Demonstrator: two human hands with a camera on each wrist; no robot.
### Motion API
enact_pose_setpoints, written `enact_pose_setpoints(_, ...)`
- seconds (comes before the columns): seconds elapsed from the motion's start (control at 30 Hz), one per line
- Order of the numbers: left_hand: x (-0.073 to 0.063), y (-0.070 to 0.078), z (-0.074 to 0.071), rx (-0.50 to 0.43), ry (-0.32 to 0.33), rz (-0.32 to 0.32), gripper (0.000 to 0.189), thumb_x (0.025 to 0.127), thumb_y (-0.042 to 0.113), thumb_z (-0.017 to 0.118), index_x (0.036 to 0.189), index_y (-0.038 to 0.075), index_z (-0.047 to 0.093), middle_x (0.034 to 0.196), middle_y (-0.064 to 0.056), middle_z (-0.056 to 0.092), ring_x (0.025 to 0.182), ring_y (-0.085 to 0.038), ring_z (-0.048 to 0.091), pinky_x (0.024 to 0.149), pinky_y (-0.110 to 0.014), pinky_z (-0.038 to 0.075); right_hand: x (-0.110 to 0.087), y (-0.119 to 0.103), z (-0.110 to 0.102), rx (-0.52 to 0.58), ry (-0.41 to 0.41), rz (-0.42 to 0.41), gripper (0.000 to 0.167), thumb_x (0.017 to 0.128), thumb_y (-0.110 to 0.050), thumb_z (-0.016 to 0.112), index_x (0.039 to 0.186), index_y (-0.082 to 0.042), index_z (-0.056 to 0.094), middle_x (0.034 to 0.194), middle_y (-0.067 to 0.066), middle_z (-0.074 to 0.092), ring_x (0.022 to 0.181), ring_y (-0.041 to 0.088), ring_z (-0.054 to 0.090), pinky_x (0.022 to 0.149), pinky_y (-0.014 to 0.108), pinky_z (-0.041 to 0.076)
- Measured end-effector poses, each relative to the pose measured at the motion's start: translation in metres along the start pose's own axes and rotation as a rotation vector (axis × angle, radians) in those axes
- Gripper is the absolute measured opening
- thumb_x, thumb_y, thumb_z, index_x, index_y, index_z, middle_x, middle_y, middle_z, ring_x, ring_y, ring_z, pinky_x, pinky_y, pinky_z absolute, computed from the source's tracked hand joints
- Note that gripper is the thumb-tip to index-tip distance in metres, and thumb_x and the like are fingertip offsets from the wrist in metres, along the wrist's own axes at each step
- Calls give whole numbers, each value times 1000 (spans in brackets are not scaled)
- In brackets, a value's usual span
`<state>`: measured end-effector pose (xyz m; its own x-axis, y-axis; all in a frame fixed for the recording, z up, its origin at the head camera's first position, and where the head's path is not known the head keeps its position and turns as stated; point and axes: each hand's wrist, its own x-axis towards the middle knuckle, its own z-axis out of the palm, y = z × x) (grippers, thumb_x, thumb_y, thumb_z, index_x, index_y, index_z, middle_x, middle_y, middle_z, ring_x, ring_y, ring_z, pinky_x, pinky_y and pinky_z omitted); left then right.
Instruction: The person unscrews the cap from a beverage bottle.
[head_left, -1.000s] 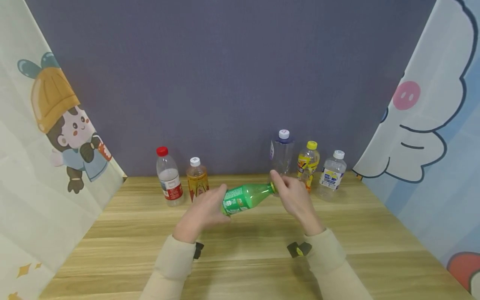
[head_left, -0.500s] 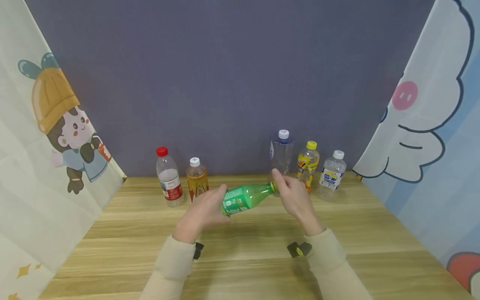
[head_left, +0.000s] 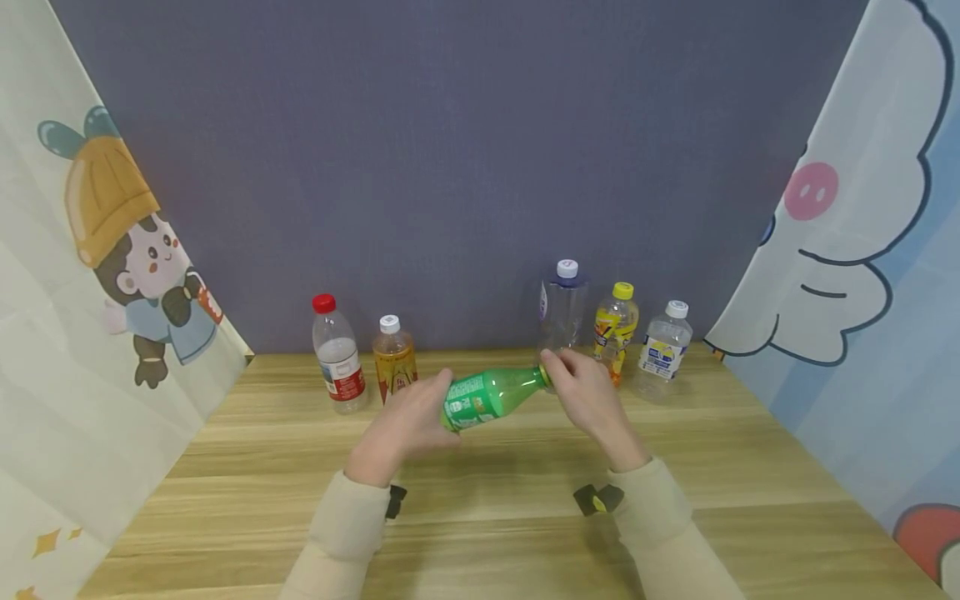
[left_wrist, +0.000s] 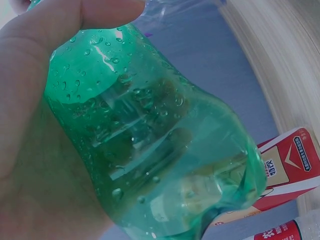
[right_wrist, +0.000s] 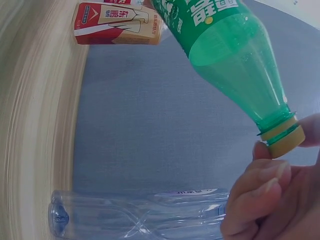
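A green plastic bottle (head_left: 495, 396) is held tilted above the table, its neck toward the right. My left hand (head_left: 408, 421) grips it round the base end. In the left wrist view, droplets cling to the inside of the clear green bottle wall (left_wrist: 150, 125), and the thumb wraps over it. My right hand (head_left: 588, 404) is at the neck. The right wrist view shows its fingers and thumb pinching the yellow cap (right_wrist: 285, 145), with a strip of green neck visible between cap and yellow ring.
Behind my left hand stand a red-capped bottle (head_left: 341, 358) and an amber-labelled bottle (head_left: 395, 358). Behind my right are a large clear bottle (head_left: 562, 312), a yellow-capped bottle (head_left: 617, 329) and a white-capped bottle (head_left: 664, 350). A dark grey panel (head_left: 450, 167) backs the wooden table (head_left: 480, 517).
The right hand's fingertips have dipped slightly at the cap, after rising a little half a second ago. The left hand and the bottle have barely moved.
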<state>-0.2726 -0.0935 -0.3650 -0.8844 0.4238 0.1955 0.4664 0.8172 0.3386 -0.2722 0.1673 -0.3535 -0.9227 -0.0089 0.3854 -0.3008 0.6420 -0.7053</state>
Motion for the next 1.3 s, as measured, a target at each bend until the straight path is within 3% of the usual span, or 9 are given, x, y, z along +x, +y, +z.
enact_pose_setpoints(0.33, -1, 0, 0, -9, -9, -10, 87, 68, 26, 93, 140, 2, 49, 119, -10, 66, 103, -25, 65, 90, -45, 54, -1, -1, 0, 28, 1, -28, 33, 105, -34, 49, 91, -8, 65, 80, 7, 65, 71, 21, 56, 67, 36, 46)
enact_pose_setpoints(0.8, -1, 1, -1, -26, 1, -13, 80, 67, 23, 92, 133, 5, 52, 105, -3, 66, 91, -19, 64, 83, -41, 55, -2, -2, -1, 133, 36, -81, 19, 100, -20, 55, 101, -4, 66, 77, 6, 63, 68, 21, 56, 65, 35, 47)
enact_pose_setpoints(1.3, -1, 0, 0, -35, -6, -33, 89, 68, 24, 91, 143, 4, 47, 119, -8, 66, 101, -23, 65, 89, -44, 55, -2, -3, 0, 161, 29, -106, 16, 96, -15, 54, 105, -5, 63, 81, 6, 61, 71, 21, 55, 67, 36, 46)
